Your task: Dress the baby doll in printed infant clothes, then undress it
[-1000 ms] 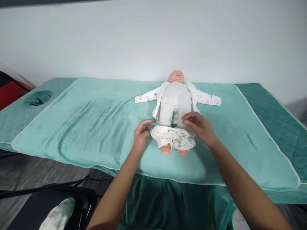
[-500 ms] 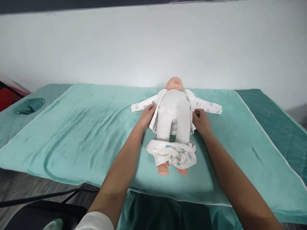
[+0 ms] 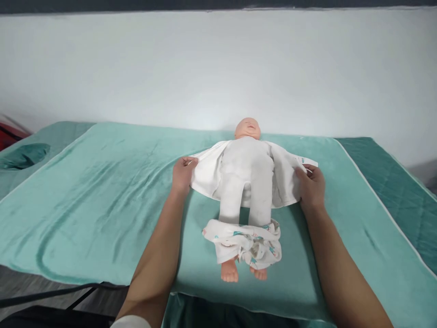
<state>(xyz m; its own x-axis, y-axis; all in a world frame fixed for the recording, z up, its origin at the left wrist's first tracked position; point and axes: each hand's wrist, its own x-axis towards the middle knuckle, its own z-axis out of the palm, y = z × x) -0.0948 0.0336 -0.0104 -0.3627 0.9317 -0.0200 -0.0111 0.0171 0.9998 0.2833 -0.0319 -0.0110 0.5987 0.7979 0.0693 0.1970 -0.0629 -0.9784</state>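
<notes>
A baby doll (image 3: pixel 246 159) lies on its back, head toward the wall and feet toward me. Its white baby jacket (image 3: pixel 209 171) is spread wide beneath it, the plain inner side facing up. My left hand (image 3: pixel 183 172) pinches the edge of the left front panel. On the other side, my right hand (image 3: pixel 311 182) grips the right panel's edge, close to a printed sleeve end. Patterned baby trousers (image 3: pixel 244 241) are bunched around the doll's lower legs, with both bare feet showing below. The spread panels mostly hide the sleeves.
A green padded cover (image 3: pixel 112 209) lies over the bed, with a face hole (image 3: pixel 25 156) at the far left. Behind it stands a white wall (image 3: pixel 218 68). A black chair (image 3: pixel 51 316) is at the lower left, and a red object (image 3: pixel 10 136) shows at the left edge.
Both hands have moved outward, pulling the jacket's front panels away from the doll's torso and over the sleeves. The view has shifted slightly.
</notes>
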